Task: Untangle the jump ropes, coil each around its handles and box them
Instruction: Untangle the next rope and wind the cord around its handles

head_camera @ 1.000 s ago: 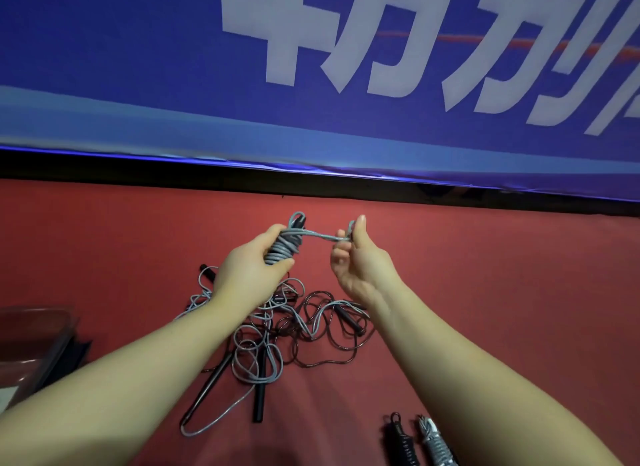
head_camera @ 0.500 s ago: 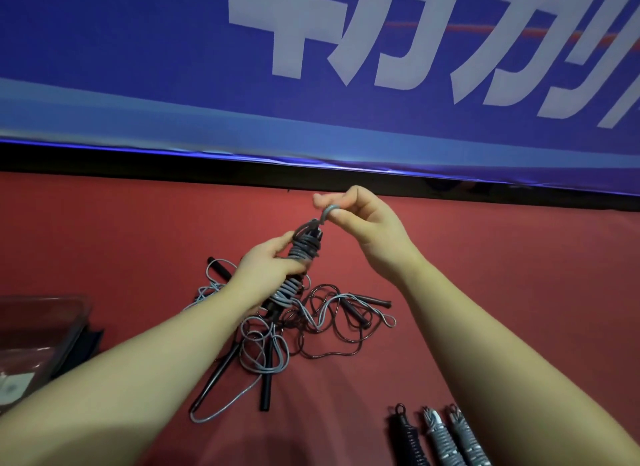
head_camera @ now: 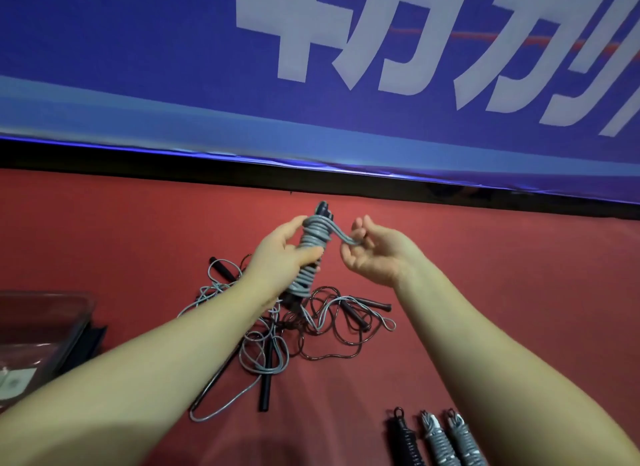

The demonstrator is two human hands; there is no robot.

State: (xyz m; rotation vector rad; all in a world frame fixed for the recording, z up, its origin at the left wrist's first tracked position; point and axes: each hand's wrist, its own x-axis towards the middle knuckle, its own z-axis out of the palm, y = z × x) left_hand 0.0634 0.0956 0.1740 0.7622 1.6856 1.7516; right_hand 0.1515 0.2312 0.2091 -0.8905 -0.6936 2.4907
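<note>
The grey jump rope point(head_camera: 309, 247), coiled round its black handles, was held above the red tabletop point(head_camera: 502, 292), gripped by the left hand point(head_camera: 278, 259). The right hand point(head_camera: 379, 257) pinched its loose end. Tangled ropes point(head_camera: 273, 327) lay beneath.

The red surface point(head_camera: 502, 285) runs flat back to a black strip along its far edge. In the middle of it sprawls a tangle of jump ropes point(head_camera: 277, 334): thin grey cord point(head_camera: 221, 401) looping out toward the near side, a darker thin cord point(head_camera: 332, 356) spreading to the right, and several slim black handles point(head_camera: 265, 379) poking out at different angles. Near the front right, well apart from the tangle, three coiled bundles lie side by side, one black point(head_camera: 403, 438) and two grey point(head_camera: 438, 443). Over at the left edge sits a clear plastic box point(head_camera: 81, 321), with something dark point(head_camera: 90, 342) I can't make out right against its side.
</note>
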